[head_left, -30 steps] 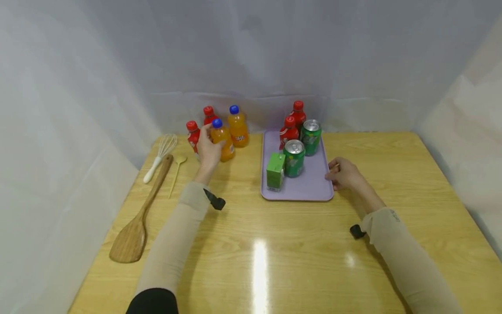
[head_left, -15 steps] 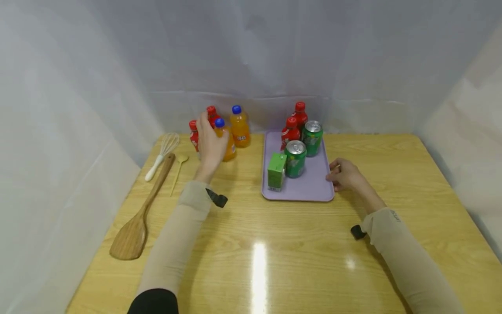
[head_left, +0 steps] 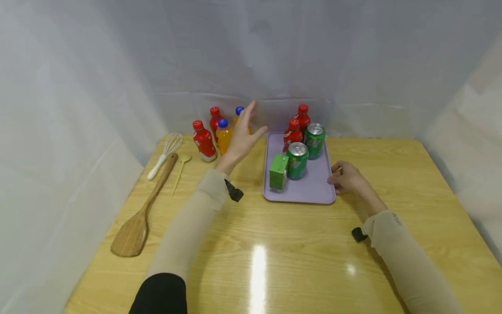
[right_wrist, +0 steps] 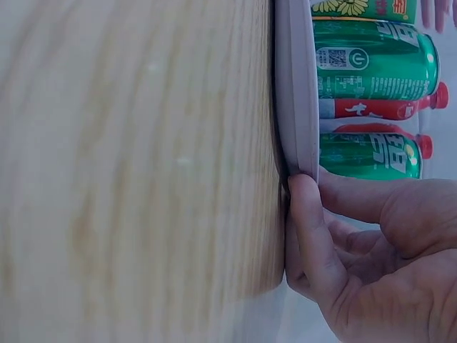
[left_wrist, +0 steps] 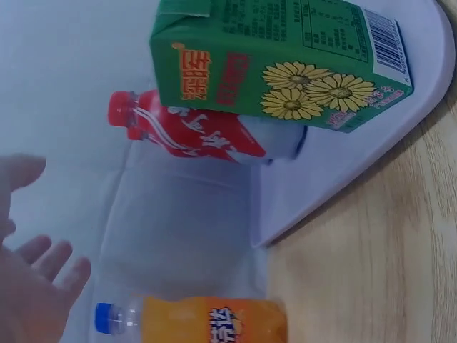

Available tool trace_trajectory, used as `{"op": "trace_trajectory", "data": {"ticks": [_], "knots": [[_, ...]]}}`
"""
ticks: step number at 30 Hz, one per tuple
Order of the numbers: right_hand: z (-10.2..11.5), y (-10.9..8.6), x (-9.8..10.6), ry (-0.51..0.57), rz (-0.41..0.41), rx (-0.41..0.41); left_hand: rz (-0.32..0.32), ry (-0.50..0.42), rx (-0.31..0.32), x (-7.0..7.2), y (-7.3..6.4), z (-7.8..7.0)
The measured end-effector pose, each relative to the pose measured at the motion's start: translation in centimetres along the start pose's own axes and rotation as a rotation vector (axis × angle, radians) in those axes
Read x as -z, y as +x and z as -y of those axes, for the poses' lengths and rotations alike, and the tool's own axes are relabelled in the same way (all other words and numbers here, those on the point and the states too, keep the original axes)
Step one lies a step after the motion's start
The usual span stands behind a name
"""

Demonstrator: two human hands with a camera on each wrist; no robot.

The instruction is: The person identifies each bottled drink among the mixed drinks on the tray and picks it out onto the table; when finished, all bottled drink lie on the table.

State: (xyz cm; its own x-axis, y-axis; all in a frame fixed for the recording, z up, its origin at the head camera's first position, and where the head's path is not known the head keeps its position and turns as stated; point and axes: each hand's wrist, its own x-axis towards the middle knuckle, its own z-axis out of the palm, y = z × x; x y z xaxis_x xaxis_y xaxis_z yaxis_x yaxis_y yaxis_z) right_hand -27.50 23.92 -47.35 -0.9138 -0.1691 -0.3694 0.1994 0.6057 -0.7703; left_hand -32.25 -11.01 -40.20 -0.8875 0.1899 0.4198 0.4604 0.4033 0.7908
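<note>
My left hand [head_left: 242, 138] is in the air with fingers spread, holding nothing. It overlaps the rear orange soda bottle [head_left: 237, 113] in the head view, close to the front orange soda bottle [head_left: 224, 138]. My right hand [head_left: 347, 176] pinches the right rim of a lilac tray [head_left: 311, 192], thumb above and a finger below in the right wrist view. On the tray stand a green drink carton [head_left: 278, 172], a front green can [head_left: 297, 162], a rear green can [head_left: 314, 141] and two red bottles [head_left: 292, 134]. The carton's yellow flowers show in the left wrist view.
Two more red bottles, one in front [head_left: 205, 141] and one behind [head_left: 215, 118], stand left of the orange ones. A whisk [head_left: 164, 156], a small yellow spoon [head_left: 181, 172] and a wooden spatula [head_left: 135, 231] lie along the table's left side. White sheeting hangs behind.
My left hand has left the front orange and red bottles at the left and moved right toward the tray, fingers spreading. The bottles it left stay standing. My right hand keeps pinching the tray rim.
</note>
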Motion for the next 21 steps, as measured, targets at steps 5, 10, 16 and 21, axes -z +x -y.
{"op": "trace_trajectory", "data": {"ticks": [5, 10, 16, 21], "knots": [[-0.2, 0.1, 0.1, 0.002, 0.004, 0.008, 0.196, -0.005, 0.031, -1.6, 1.1, 1.7], [-0.3, 0.2, -0.1, 0.002, 0.003, 0.010, 0.291, 0.001, 0.061, -2.9, 1.3, 2.8], [-0.4, 0.4, -0.3, 0.012, -0.001, 0.011, 0.355, 0.110, 0.014, -4.2, 1.8, 3.3], [-0.5, 0.4, -0.1, 0.004, -0.013, 0.009, 0.395, 0.166, -0.006, -5.5, 2.3, 3.1]]}}
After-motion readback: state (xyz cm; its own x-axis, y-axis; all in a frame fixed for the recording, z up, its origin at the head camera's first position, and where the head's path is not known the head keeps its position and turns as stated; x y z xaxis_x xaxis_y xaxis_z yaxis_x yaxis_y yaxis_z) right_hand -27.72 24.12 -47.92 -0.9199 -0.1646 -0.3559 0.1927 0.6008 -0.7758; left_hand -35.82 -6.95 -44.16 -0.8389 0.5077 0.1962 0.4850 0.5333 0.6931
